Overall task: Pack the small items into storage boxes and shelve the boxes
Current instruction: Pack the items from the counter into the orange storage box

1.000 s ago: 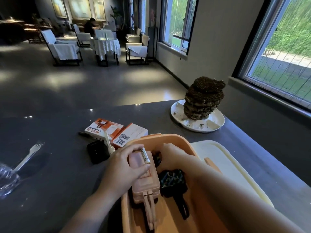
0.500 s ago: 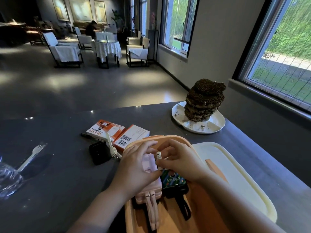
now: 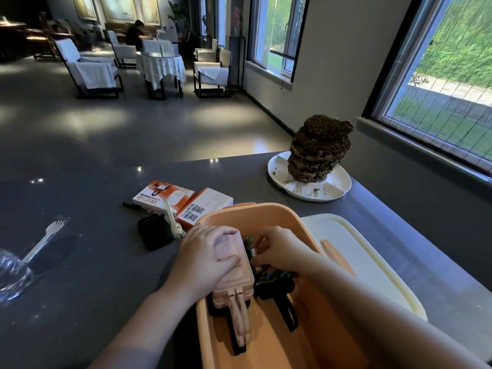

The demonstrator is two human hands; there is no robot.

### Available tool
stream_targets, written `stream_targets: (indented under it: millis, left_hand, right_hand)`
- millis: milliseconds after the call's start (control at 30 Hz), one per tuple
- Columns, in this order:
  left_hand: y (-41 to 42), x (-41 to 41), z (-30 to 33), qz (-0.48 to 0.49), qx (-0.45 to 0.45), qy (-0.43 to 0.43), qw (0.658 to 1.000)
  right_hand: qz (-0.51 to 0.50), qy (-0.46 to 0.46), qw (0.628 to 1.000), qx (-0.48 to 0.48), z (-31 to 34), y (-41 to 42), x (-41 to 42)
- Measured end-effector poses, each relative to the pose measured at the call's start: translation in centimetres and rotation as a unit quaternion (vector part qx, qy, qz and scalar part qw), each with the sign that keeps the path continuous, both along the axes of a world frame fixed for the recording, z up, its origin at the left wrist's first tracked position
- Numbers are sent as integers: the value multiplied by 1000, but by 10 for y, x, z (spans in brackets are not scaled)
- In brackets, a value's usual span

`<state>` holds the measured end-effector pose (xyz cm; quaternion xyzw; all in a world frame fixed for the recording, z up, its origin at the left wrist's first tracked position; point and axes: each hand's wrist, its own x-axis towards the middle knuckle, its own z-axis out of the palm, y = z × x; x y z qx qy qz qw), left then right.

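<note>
An orange storage box (image 3: 269,213) stands open on the dark table in front of me. Inside lie a pink power bank (image 3: 234,278) with a looped strap and a black device (image 3: 277,284) with a strap beside it. My left hand (image 3: 203,258) grips the pink power bank from its left side, fingers curled over its top. My right hand (image 3: 281,250) reaches into the box just right of it and pinches a small white item, mostly hidden by the fingers. Two orange-and-white cartons (image 3: 163,197) (image 3: 205,206), a black case (image 3: 154,231) and a white fork (image 3: 173,219) lie left of the box.
The cream lid (image 3: 372,262) lies right of the box. A white plate (image 3: 310,186) bearing a tall dark honeycomb stack (image 3: 318,149) stands at the far right. At the left edge lie another fork (image 3: 44,242) and clear crumpled plastic (image 3: 10,275). Windows line the right wall.
The small white tube has passed from my left hand's fingers to my right hand. My left hand has shifted onto the power bank's top and side. My view has tilted slightly.
</note>
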<state>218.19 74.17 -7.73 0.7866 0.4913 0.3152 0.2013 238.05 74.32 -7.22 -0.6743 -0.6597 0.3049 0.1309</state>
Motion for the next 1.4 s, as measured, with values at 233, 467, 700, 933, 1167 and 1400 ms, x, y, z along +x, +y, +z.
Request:
stream_targets:
  millis: [233,467,700,933,1167,1400]
  left_hand:
    - [-4,2,5,7,-7,-12,1000]
    - [-5,2,8,1,-14,-3,1000]
    - [-7,-3,3,16,-13,-64,998]
    - [1,-56,-14,164,20,-206,965]
    - [22,-110,-53,197,-88,-161,963]
    - [87,-116,-51,192,-125,20,973]
  right_hand:
    - [-5,23,999,-42,-3,4,-5]
    - [-28,88,994,-61,-1,-1,0]
    - [-36,77,995,-50,5,-2,-1]
    - [-44,140,979,143,38,11,-40]
    - [14,124,981,151,29,36,-111]
    - [-26,-18,988,152,33,101,-119]
